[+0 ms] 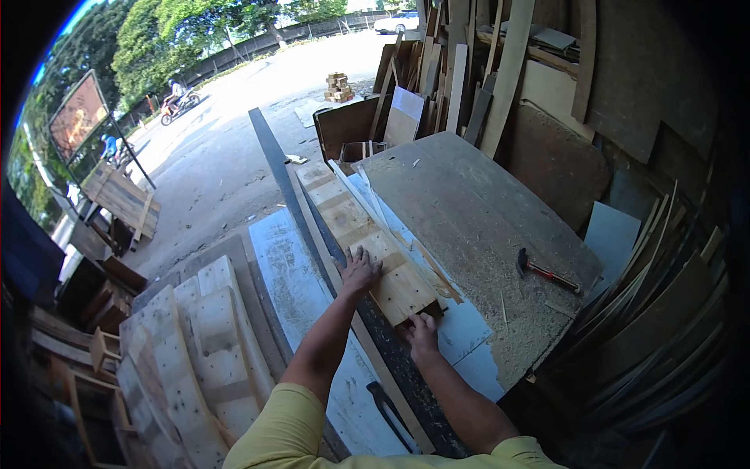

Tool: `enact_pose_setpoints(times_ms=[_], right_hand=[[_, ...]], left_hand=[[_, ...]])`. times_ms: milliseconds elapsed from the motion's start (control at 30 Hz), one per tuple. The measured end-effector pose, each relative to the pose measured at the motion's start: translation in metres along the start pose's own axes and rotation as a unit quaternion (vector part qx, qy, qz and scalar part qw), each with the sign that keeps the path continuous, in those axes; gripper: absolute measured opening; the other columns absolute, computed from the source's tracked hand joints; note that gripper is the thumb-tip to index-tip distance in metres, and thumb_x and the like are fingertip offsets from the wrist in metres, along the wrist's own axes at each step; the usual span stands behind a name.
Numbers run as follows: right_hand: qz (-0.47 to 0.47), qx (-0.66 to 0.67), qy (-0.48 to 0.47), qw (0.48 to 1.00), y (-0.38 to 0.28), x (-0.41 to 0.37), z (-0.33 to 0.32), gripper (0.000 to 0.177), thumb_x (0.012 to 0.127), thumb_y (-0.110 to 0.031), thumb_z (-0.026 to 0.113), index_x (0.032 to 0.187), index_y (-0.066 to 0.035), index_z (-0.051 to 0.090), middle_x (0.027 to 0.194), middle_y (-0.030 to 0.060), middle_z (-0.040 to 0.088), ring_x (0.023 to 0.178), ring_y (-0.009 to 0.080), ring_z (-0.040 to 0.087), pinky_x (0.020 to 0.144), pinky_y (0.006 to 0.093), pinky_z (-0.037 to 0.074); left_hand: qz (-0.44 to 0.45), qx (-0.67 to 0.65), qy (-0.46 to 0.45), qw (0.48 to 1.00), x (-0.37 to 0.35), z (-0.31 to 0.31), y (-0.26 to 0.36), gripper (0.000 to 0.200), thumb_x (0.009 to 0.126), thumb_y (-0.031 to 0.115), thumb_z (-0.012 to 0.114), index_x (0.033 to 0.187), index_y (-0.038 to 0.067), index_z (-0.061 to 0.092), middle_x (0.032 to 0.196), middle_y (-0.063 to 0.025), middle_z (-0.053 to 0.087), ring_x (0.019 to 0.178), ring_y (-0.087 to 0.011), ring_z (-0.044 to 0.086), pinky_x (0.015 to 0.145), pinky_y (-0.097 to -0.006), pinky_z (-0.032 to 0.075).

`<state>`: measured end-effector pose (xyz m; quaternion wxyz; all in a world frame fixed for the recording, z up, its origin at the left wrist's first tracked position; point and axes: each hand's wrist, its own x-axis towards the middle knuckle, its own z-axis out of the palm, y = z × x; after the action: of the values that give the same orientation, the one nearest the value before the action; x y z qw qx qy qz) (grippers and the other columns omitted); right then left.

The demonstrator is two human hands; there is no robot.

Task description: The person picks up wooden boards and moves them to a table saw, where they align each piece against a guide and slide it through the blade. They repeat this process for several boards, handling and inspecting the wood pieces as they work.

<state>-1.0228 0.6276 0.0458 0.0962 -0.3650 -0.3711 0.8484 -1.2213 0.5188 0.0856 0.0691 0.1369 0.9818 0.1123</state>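
Here, the left hand point(359, 271) lies spread flat on the left edge of the wooden panel point(367, 234); the right hand point(422, 334) curls round its near end. The panel rests against the sawdust-strewn table point(469, 211); a hammer point(547, 273) lies well apart.

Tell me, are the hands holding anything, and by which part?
The slatted wooden panel: the left hand lies flat on its left edge, and the right hand is at its near end, though its grip is unclear.

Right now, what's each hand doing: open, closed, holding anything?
Left hand: open, flat on the panel.
Right hand: at the panel's near end; whether it grips cannot be told.
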Motion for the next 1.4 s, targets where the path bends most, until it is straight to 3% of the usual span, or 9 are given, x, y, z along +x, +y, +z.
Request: enact_pose_setpoints(times_ms=[200, 333, 700, 867, 1000, 1133, 1300, 1367, 1400], right_hand=[[0.1, 0.033, -0.08, 0.991, -0.055, -0.002, 0.028, 0.047, 0.078, -0.037, 0.077, 0.111, -0.013, 0.053, 0.099, 0.0074, 0.059, 0.087, 0.0234, 0.059, 0.069, 0.0419, 0.049], [0.06, -0.101, -0.097, 0.988, -0.056, 0.016, 0.031, 0.052, 0.075, -0.035, 0.081, 0.115, -0.012, 0.055, 0.095, 0.0052, 0.062, 0.082, 0.0212, 0.062, 0.065, 0.0388, 0.052], [-0.149, -0.149, -0.109, 0.972, -0.087, -0.092, -0.07, 0.048, 0.081, -0.023, 0.074, 0.118, 0.002, 0.057, 0.099, 0.0064, 0.063, 0.085, 0.017, 0.064, 0.066, 0.0293, 0.054], [-0.308, -0.289, -0.136, 0.896, -0.128, -0.168, -0.144, 0.037, 0.083, -0.023, 0.073, 0.103, 0.007, 0.063, 0.094, 0.0094, 0.069, 0.089, 0.0159, 0.064, 0.077, 0.0307, 0.05], [-0.303, -0.387, -0.112, 0.864, -0.194, -0.241, -0.203, 0.045, 0.077, -0.028, 0.077, 0.104, 0.005, 0.063, 0.091, 0.0128, 0.068, 0.086, 0.0216, 0.066, 0.074, 0.0344, 0.051], [-0.394, -0.529, 0.0, 0.752, -0.259, -0.31, -0.29, 0.061, 0.069, -0.027, 0.084, 0.114, 0.003, 0.056, 0.106, 0.0166, 0.061, 0.103, 0.0251, 0.059, 0.086, 0.0384, 0.046], [-0.571, -0.505, 0.067, 0.644, -0.365, -0.357, -0.418, 0.06, 0.085, -0.015, 0.073, 0.134, 0.002, 0.044, 0.127, 0.0167, 0.052, 0.115, 0.0264, 0.053, 0.1, 0.0392, 0.043], [-0.667, -0.488, 0.305, 0.472, -0.388, -0.395, -0.333, 0.041, 0.097, -0.02, 0.057, 0.13, 0.004, 0.05, 0.127, 0.0201, 0.054, 0.12, 0.0308, 0.051, 0.105, 0.0431, 0.038], [-0.673, -0.488, 0.297, 0.471, -0.379, -0.397, -0.314, 0.041, 0.097, -0.02, 0.057, 0.13, 0.004, 0.05, 0.127, 0.0201, 0.054, 0.12, 0.0308, 0.051, 0.105, 0.0431, 0.038]], left_hand=[[-0.192, -0.116, 0.174, 0.959, -0.056, -0.012, -0.027, 0.079, 0.089, 0.058, 0.054, 0.142, 0.002, 0.034, 0.137, -0.023, 0.044, 0.135, -0.0387, 0.035, 0.105, -0.0578, 0.031], [-0.188, -0.107, 0.022, 0.976, -0.095, 0.005, -0.038, 0.086, 0.086, 0.052, 0.063, 0.144, 0.001, 0.025, 0.125, -0.0264, 0.054, 0.106, -0.042, 0.061, 0.09, -0.0456, 0.05], [-0.211, -0.182, 0.013, 0.961, -0.123, 0.035, -0.046, 0.062, 0.088, 0.034, 0.062, 0.131, -0.005, 0.039, 0.114, -0.0277, 0.062, 0.106, -0.0439, 0.061, 0.092, -0.0474, 0.049], [-0.188, -0.139, -0.008, 0.972, -0.152, -0.005, -0.017, 0.079, 0.086, 0.044, 0.066, 0.14, -0.003, 0.033, 0.139, -0.0252, 0.044, 0.124, -0.0385, 0.051, 0.098, -0.0456, 0.045], [0.108, -0.087, 0.168, 0.976, -0.152, -0.051, 0.026, 0.1, 0.076, 0.045, 0.077, 0.152, 0.015, 0.02, 0.153, -0.0147, 0.027, 0.143, -0.0347, 0.023, 0.112, -0.0531, 0.026], [0.422, -0.074, 0.164, 0.888, -0.192, -0.131, 0.126, 0.087, 0.075, 0.037, 0.079, 0.147, 0.019, 0.033, 0.15, -0.0077, 0.035, 0.145, -0.0318, 0.019, 0.117, -0.0575, 0.009], [0.577, -0.173, -0.027, 0.798, -0.227, -0.157, 0.203, 0.034, 0.082, 0.028, 0.073, 0.105, 0.008, 0.061, 0.105, -0.0102, 0.064, 0.109, -0.0315, 0.058, 0.107, -0.0497, 0.035], [0.579, -0.246, 0.006, 0.777, -0.247, -0.172, 0.227, 0.034, 0.082, 0.027, 0.073, 0.102, 0.005, 0.057, 0.099, -0.0134, 0.063, 0.098, -0.035, 0.062, 0.092, -0.0466, 0.045], [0.573, -0.285, 0.017, 0.768, -0.26, -0.178, 0.239, 0.035, 0.082, 0.027, 0.073, 0.101, 0.003, 0.056, 0.097, -0.0154, 0.062, 0.096, -0.0369, 0.061, 0.085, -0.0461, 0.047]])
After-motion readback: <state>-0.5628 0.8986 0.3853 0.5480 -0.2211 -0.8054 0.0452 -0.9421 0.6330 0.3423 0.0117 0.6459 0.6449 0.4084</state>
